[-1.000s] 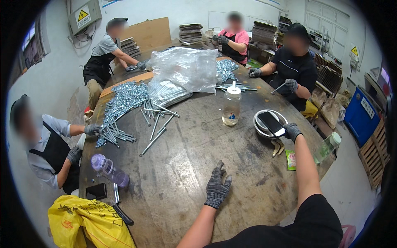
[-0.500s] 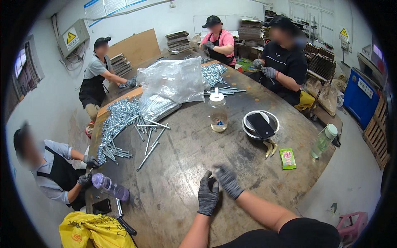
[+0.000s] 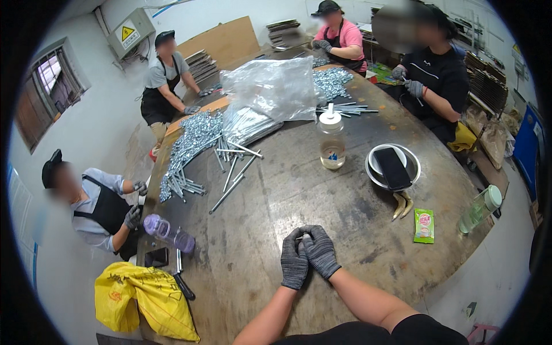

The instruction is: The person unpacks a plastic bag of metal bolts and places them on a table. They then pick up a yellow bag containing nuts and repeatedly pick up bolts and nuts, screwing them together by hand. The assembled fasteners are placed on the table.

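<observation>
My left hand point(image 3: 294, 264) and my right hand point(image 3: 321, 251), both in grey knit gloves, rest together over the near middle of the metal table point(image 3: 247, 247). Their fingers are curled in and meet at the tips. Whatever lies between them, if anything, is hidden by the gloves. Farther off, a pile of long silver bolts point(image 3: 233, 172) spreads over the tabletop. Beside it lies a heap of small shiny metal fasteners point(image 3: 192, 135), and a clear plastic bag point(image 3: 270, 86) covers more rods.
A water bottle point(image 3: 332, 141), a bowl with a phone point(image 3: 393, 168), bananas point(image 3: 402, 204), a green packet point(image 3: 424, 226) and a green bottle point(image 3: 480, 210) stand to the right. At left are a purple bottle point(image 3: 169, 233) and yellow bag point(image 3: 144, 296). Several co-workers surround the table.
My right hand has come in against my left, and both are now curled together. The view has turned left, so the table's things appear farther right.
</observation>
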Demonstrator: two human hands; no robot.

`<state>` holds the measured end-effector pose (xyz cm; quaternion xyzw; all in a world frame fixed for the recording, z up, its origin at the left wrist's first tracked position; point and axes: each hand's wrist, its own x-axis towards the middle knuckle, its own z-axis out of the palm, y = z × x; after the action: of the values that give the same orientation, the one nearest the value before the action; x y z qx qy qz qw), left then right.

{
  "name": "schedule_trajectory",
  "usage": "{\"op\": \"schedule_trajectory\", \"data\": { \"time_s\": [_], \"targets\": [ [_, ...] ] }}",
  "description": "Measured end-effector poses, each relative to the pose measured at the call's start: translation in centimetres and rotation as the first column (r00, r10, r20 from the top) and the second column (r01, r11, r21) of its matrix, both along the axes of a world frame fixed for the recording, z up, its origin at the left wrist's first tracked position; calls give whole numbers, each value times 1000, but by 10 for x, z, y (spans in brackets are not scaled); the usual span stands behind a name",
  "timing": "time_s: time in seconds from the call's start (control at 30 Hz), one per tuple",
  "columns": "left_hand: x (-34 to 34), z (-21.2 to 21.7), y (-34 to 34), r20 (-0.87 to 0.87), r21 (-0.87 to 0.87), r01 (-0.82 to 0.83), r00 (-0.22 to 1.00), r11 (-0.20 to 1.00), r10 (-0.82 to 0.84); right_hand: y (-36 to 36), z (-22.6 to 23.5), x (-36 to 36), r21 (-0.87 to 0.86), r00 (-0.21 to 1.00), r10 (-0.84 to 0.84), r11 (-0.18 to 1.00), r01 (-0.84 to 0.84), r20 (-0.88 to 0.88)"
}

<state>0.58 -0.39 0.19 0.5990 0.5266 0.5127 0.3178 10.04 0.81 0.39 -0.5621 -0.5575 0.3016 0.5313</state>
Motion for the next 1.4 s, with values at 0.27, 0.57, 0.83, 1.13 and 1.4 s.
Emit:
{"op": "schedule_trajectory", "data": {
  "time_s": [0.27, 0.57, 0.83, 1.13, 1.4],
  "targets": [
    [-20, 11, 75, -281, 110, -4, 959, 994, 34, 4, -9, -3, 84, 999, 12, 996, -16, 49],
    [-80, -5, 293, -953, 203, 89, 248, 975, 175, 0, 4, -4, -8, 956, 106, 994, -108, 274],
    [-73, -4, 371, -990, 124, 126, 90, 984, 113, -3, 5, -3, -76, 941, 169, 985, -154, 292],
    [-121, 13, 364, -990, 92, -24, 103, 995, 94, -5, -2, 0, -97, 940, 189, 981, -168, 285],
    [-210, 15, 320, -959, 117, -411, 190, 904, 211, -4, 9, 0, -116, 940, 210, 976, -185, 268]
  ]
}}
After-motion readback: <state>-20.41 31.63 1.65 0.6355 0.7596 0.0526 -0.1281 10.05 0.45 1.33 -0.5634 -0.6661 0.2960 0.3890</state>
